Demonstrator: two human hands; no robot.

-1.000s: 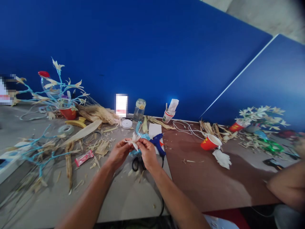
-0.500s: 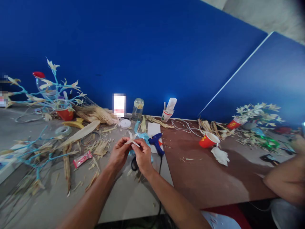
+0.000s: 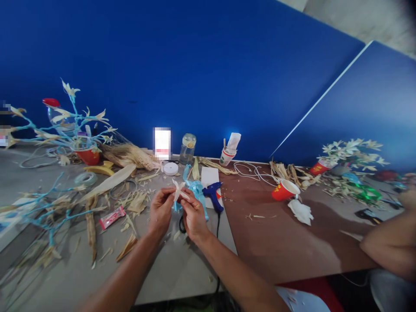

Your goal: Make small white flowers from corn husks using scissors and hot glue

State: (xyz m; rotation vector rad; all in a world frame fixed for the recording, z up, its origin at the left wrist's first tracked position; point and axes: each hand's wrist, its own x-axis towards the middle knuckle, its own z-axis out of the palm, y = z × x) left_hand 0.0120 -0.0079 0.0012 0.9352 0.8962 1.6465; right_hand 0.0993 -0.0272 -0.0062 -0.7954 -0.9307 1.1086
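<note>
Both my hands are raised over the grey table and pinch one small pale husk flower between them. My left hand grips it from the left with its fingers closed. My right hand pinches it from the right. Just behind my hands lie a light blue ribbon and a blue glue gun on a white sheet. Black scissors are partly hidden under my right hand.
Husk scraps, blue twig branches and a pink packet litter the left side. A red cup lies tipped on the brown table, with a white cable behind it. Another person's arm rests at the right edge.
My hands have drawn slightly nearer to me and turned the husk flower, so its petals now stand up more between my fingers.
</note>
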